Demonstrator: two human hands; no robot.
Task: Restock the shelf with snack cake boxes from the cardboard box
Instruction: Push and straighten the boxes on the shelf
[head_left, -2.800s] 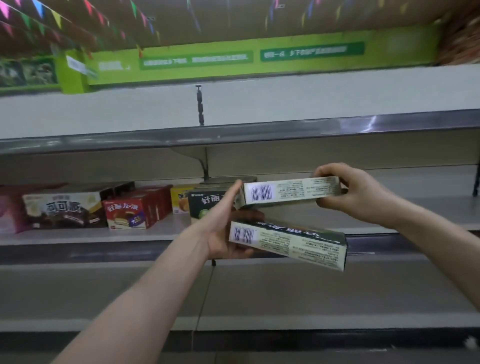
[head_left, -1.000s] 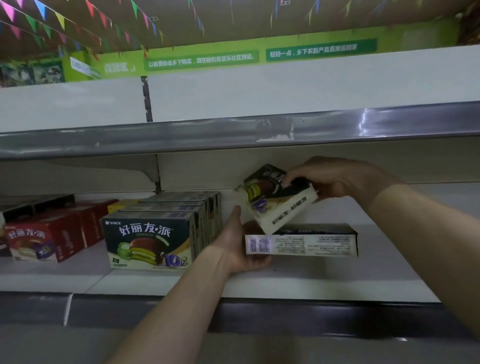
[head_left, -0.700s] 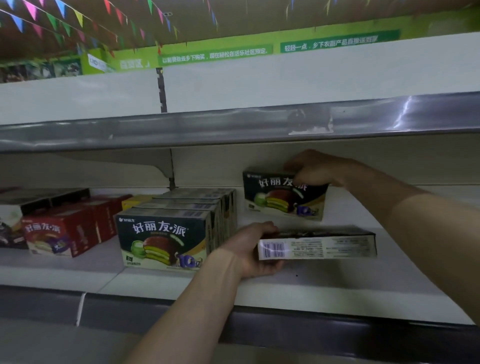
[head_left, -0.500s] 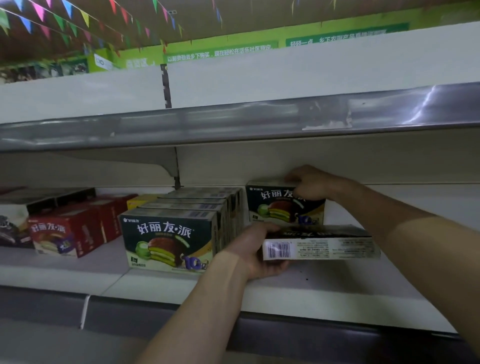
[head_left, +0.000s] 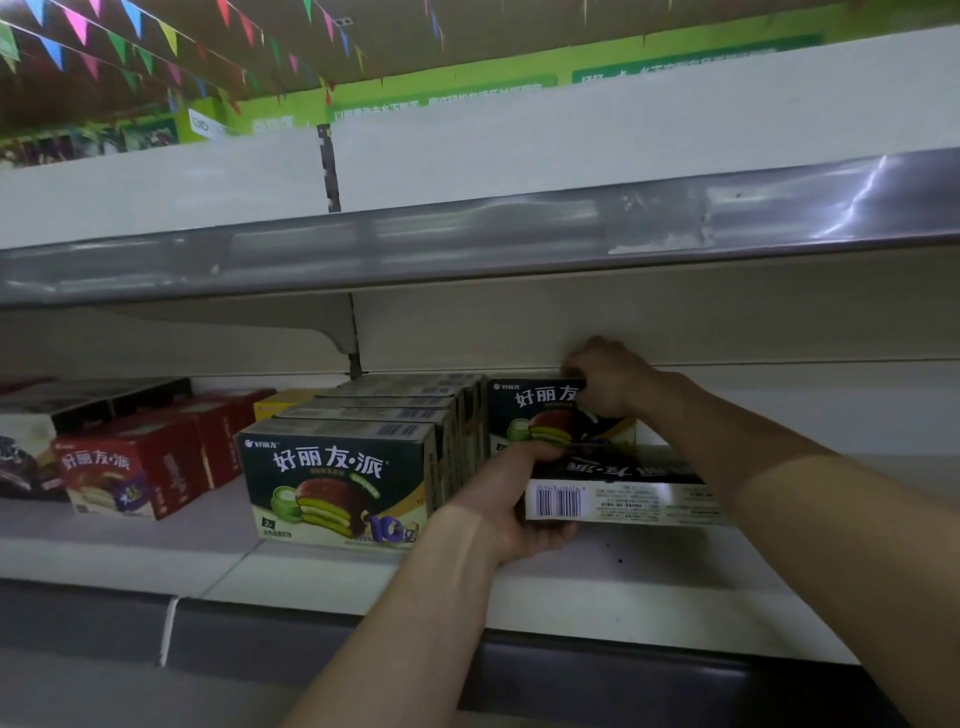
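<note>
**Two boxes in hand at the shelf**

Right hand (head_left: 610, 376): grip curled over top edge of upright box (head_left: 540, 415), which stands on the shelf (head_left: 311, 571) just below the grip, front facing out. Left hand (head_left: 511, 501): grip wrapped round left end of flat box (head_left: 623, 493), thumb on top, fingers under; box sticks out right of the grip, barcode side toward camera, in front of the upright one. Row (head_left: 353, 467) of same boxes just left of both grips. Red boxes (head_left: 130, 467) further left.
</note>
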